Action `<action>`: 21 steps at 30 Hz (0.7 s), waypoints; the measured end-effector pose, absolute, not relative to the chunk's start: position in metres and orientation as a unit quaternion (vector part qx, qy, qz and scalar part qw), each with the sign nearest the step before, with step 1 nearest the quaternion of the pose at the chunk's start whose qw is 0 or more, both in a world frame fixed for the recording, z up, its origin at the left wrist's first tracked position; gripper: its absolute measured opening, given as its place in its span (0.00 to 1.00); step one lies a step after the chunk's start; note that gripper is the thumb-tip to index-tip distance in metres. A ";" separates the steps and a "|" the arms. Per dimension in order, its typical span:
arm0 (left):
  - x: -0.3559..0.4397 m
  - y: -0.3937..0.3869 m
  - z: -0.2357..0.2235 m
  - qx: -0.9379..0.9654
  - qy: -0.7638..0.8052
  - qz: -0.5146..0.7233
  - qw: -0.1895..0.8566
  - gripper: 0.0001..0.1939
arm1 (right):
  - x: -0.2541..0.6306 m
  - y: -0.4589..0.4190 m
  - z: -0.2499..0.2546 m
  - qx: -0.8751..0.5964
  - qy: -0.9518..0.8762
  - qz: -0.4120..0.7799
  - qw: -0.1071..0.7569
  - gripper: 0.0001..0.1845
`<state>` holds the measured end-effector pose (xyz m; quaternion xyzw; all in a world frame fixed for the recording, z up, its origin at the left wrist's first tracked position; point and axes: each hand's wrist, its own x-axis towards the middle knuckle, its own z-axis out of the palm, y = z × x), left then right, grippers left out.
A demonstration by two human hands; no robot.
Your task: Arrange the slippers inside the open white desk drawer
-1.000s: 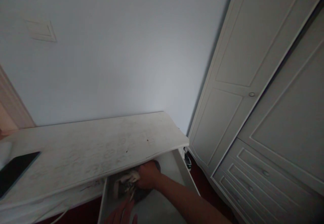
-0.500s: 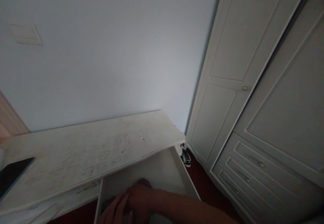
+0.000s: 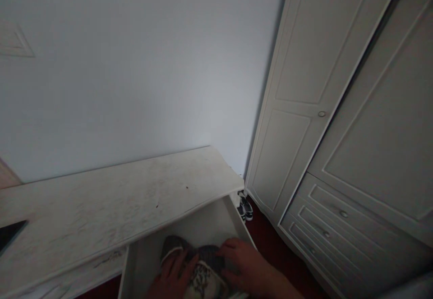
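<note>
In a pulled-out white drawer (image 3: 223,220) lie what look like grey fabric slippers (image 3: 203,285), with white trim and a dark branch-like print on a pale panel. A grey rounded end (image 3: 173,244) points toward the back left of the drawer. My left hand (image 3: 172,274) rests on the grey fabric, fingers stretched and slightly apart. At the right side of the slippers, my right hand (image 3: 245,265) curls its fingers over the edge. The lower parts of both hands and of the slippers are cut off or dark.
The drawer belongs to a worn white desk (image 3: 111,204) against a pale wall. A dark flat object (image 3: 10,236) lies at its left end. Dark shoes with white soles (image 3: 246,209) stand on the red floor (image 3: 270,240). A white wardrobe (image 3: 291,150) with drawers rises at the right.
My hands, earlier overlapping low in the drawer, are now apart, the right one further right. More of the grey slippers shows between them. The view has shifted slightly to the right.
</note>
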<state>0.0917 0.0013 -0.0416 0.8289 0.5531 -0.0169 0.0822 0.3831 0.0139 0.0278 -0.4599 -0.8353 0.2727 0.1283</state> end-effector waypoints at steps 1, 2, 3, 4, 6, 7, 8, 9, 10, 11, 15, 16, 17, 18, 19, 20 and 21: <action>0.103 0.008 -0.038 0.830 0.548 -0.039 0.094 0.44 | 0.388 0.008 0.025 -0.483 -0.820 0.272 0.145 0.23; 0.116 0.015 -0.036 0.833 0.539 -0.059 0.112 0.46 | 0.390 0.004 0.022 -0.495 -0.807 0.276 0.167 0.21; 0.129 0.020 -0.036 0.837 0.526 -0.071 0.132 0.48 | 0.391 0.002 0.019 -0.498 -0.796 0.284 0.193 0.19; 0.141 0.025 -0.037 0.844 0.508 -0.076 0.151 0.48 | 0.391 0.000 0.017 -0.497 -0.787 0.292 0.220 0.18; 0.161 0.033 -0.041 0.865 0.466 -0.073 0.172 0.45 | 0.389 0.002 0.013 -0.496 -0.771 0.301 0.261 0.15; 0.167 0.038 -0.042 0.875 0.446 -0.067 0.175 0.42 | 0.388 0.003 0.012 -0.501 -0.764 0.300 0.274 0.15; 0.171 0.043 -0.042 0.884 0.428 -0.059 0.178 0.39 | 0.387 0.005 0.010 -0.507 -0.758 0.298 0.280 0.15; 0.173 0.049 -0.041 0.889 0.416 -0.046 0.183 0.38 | 0.387 0.006 0.007 -0.512 -0.756 0.295 0.282 0.15; 0.173 0.054 -0.038 0.890 0.414 -0.026 0.190 0.38 | 0.387 0.008 0.004 -0.515 -0.757 0.289 0.280 0.15; 0.173 0.061 -0.033 0.885 0.422 -0.005 0.195 0.40 | 0.387 0.009 0.000 -0.515 -0.761 0.281 0.276 0.15; 0.173 0.081 -0.012 0.838 0.515 0.049 0.174 0.41 | 0.391 0.010 -0.014 -0.512 -0.791 0.247 0.226 0.18; 0.176 0.084 -0.008 0.827 0.536 0.054 0.160 0.42 | 0.391 0.011 -0.016 -0.515 -0.795 0.242 0.210 0.19; 0.180 0.085 -0.006 0.818 0.553 0.060 0.147 0.42 | 0.391 0.011 -0.018 -0.520 -0.797 0.237 0.195 0.20; 0.185 0.085 -0.005 0.811 0.565 0.068 0.137 0.42 | 0.390 0.011 -0.019 -0.526 -0.797 0.231 0.185 0.20; 0.191 0.085 -0.007 0.809 0.568 0.073 0.134 0.40 | 0.389 0.011 -0.020 -0.532 -0.796 0.225 0.178 0.19; 0.197 0.083 -0.009 0.812 0.561 0.075 0.139 0.39 | 0.388 0.011 -0.020 -0.536 -0.797 0.220 0.174 0.18; 0.204 0.080 -0.014 0.821 0.545 0.071 0.153 0.37 | 0.387 0.011 -0.020 -0.538 -0.797 0.213 0.173 0.18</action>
